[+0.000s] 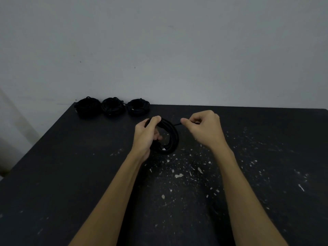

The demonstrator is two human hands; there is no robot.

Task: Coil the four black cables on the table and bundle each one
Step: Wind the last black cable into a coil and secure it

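At the far left edge of the dark surface (71, 174) I see three bundled cables (113, 107) lined up side by side against the wall (159, 50). Nearer the middle, my left hand (148, 134) grips the rim of the fourth cable's coil (171, 137), fingers curled through its loops. Just right of it, my right hand (202, 129) pinches the loose cable end (177, 124) leading off the coil.

I find no text, label, brand, number or sign that can be read from my head view. The pale flecks on the table (248, 174) form no letters, and the wall (159, 50) behind it carries only small marks.
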